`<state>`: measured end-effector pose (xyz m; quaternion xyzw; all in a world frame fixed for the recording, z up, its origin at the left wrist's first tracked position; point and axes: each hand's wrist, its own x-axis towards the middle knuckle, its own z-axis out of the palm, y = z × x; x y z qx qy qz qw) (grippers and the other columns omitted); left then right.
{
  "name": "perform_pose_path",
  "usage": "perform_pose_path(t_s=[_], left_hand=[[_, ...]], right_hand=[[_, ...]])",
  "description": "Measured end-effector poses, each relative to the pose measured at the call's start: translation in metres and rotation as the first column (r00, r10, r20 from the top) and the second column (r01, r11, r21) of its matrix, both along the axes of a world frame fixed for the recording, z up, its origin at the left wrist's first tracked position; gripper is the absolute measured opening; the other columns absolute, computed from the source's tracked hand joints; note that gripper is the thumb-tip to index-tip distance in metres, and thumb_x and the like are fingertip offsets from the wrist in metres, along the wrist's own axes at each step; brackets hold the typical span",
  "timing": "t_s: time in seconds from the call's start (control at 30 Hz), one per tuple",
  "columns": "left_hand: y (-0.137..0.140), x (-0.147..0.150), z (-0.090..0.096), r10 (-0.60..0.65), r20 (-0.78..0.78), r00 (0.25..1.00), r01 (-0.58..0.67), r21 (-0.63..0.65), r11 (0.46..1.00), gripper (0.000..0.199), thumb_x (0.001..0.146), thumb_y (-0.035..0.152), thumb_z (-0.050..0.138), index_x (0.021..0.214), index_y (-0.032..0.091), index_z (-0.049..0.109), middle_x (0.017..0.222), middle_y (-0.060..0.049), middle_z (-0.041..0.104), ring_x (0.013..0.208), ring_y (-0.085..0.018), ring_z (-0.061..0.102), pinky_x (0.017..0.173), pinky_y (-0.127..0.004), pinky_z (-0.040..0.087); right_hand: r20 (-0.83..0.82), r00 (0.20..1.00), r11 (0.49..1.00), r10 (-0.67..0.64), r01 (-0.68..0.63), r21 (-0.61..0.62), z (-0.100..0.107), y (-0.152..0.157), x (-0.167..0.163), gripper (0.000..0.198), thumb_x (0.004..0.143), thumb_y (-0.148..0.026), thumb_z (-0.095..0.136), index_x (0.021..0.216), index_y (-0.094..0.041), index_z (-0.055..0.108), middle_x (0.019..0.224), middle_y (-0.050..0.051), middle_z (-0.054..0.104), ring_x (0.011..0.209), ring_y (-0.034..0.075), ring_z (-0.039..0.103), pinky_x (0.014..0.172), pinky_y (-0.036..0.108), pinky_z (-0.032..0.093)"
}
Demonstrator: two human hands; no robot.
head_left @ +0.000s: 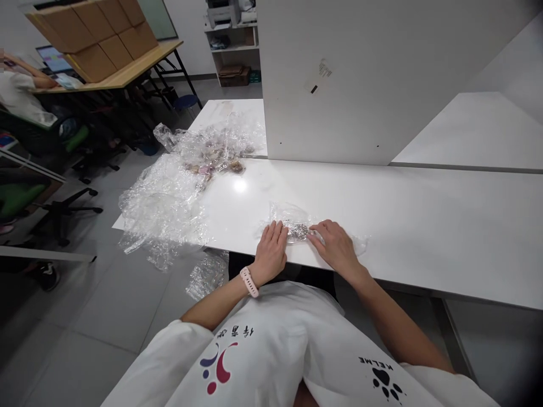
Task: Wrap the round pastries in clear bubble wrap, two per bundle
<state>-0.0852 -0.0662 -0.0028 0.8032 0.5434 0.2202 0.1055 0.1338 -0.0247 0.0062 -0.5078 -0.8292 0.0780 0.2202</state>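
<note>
A small dark, shiny item (298, 230) lies in a piece of clear plastic wrap (292, 212) near the table's front edge. Its exact kind cannot be made out under the film. Against its left end rests my left hand (272, 251), fingers stretched out over the wrap. At the right end, my right hand (337, 249) has its thumb and fingertips closed on the wrap. Part of the film spreads out to the right, beyond that hand.
A heap of crumpled clear plastic (161, 198) covers the white table's left end and hangs over its edge. Small wrapped items (220, 155) lie behind it. A white upright panel (331, 85) stands along the back. Another person (25, 93) sits far left near stacked cardboard boxes (97, 39).
</note>
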Motion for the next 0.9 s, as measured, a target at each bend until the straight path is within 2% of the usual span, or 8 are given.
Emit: perform_pose_path(t_s=[0.1,0.23,0.4,0.5,0.57,0.7,0.8,0.9], left_hand=[[0.008,0.006,-0.017,0.181,0.046,0.982,-0.177,-0.074,0.981,0.061,0.086,0.004,0.041,0.147,0.003,0.038,0.158,-0.025,0.034,0.153,-0.035,0.020,0.123,-0.059,0.021],[0.028,0.015,-0.021,0.329,0.398,0.856,-0.265,-0.208,0.941,0.056,0.096,0.016,0.036,0.152,0.013,0.035,0.160,-0.017,0.034,0.154,-0.029,0.019,0.125,-0.057,0.017],[0.022,0.043,-0.006,0.552,0.749,0.367,-0.052,-0.576,0.816,0.068,0.094,0.034,0.055,0.156,0.027,0.028,0.152,-0.008,0.048,0.143,-0.025,0.043,0.115,-0.041,0.042],[0.022,0.064,-0.004,0.615,0.780,0.114,0.007,-0.619,0.785,0.090,0.085,0.039,0.072,0.158,0.027,0.021,0.129,-0.007,0.064,0.119,-0.020,0.062,0.101,-0.032,0.051],[0.029,0.071,-0.006,0.612,0.791,0.000,-0.010,-0.612,0.791,0.087,0.080,0.041,0.077,0.153,0.023,0.031,0.118,-0.007,0.067,0.106,-0.017,0.066,0.094,-0.030,0.052],[0.052,0.059,-0.003,0.593,0.794,-0.136,0.003,-0.598,0.802,0.051,0.082,0.045,0.073,0.120,0.015,0.058,0.108,-0.009,0.069,0.098,-0.018,0.067,0.089,-0.031,0.053],[0.057,0.042,0.012,0.537,0.815,-0.217,0.043,-0.541,0.840,0.050,0.079,0.044,0.078,0.117,0.018,0.058,0.115,-0.009,0.068,0.102,-0.018,0.067,0.093,-0.034,0.053],[0.047,0.037,0.030,0.522,0.827,-0.207,0.158,-0.498,0.852,0.057,0.077,0.048,0.080,0.122,0.021,0.057,0.120,-0.009,0.067,0.104,-0.020,0.066,0.092,-0.036,0.054]], right_hand=[[-0.075,0.996,0.998,-0.040,0.035,-0.057,-0.014,-0.016,-0.004,0.030,0.100,-0.038,0.044,0.116,-0.020,0.063,0.105,0.012,0.061,0.095,0.027,0.059,0.081,0.040,0.048],[-0.167,0.978,0.991,-0.122,0.112,-0.068,-0.025,-0.023,-0.015,0.031,0.099,-0.039,0.045,0.121,-0.022,0.059,0.108,0.012,0.060,0.096,0.027,0.061,0.078,0.039,0.051],[-0.197,0.959,0.978,-0.204,0.193,-0.076,-0.030,-0.022,-0.028,0.027,0.098,-0.041,0.047,0.110,-0.021,0.061,0.102,0.011,0.062,0.087,0.025,0.062,0.071,0.037,0.050],[-0.219,0.956,0.980,-0.196,0.187,-0.063,-0.033,-0.020,-0.033,0.027,0.098,-0.040,0.044,0.106,-0.020,0.062,0.100,0.011,0.062,0.087,0.025,0.062,0.070,0.036,0.049],[-0.257,0.949,0.983,-0.183,0.169,-0.078,-0.032,-0.022,-0.036,0.028,0.098,-0.040,0.044,0.107,-0.020,0.062,0.099,0.012,0.062,0.085,0.025,0.061,0.071,0.037,0.051],[-0.462,0.865,0.973,-0.196,0.112,-0.202,-0.022,-0.038,-0.034,0.034,0.097,-0.043,0.050,0.122,-0.023,0.060,0.109,0.012,0.062,0.081,0.021,0.062,0.074,0.038,0.056],[-0.586,0.735,0.933,-0.341,0.191,-0.304,-0.017,-0.054,-0.025,0.044,0.095,-0.048,0.052,0.132,-0.025,0.056,0.128,0.014,0.056,0.099,0.022,0.064,0.079,0.038,0.059],[-0.648,0.601,0.872,-0.469,0.197,-0.448,-0.014,-0.060,-0.013,0.051,0.094,-0.054,0.053,0.138,-0.027,0.053,0.139,0.014,0.052,0.115,0.025,0.062,0.090,0.041,0.059]])
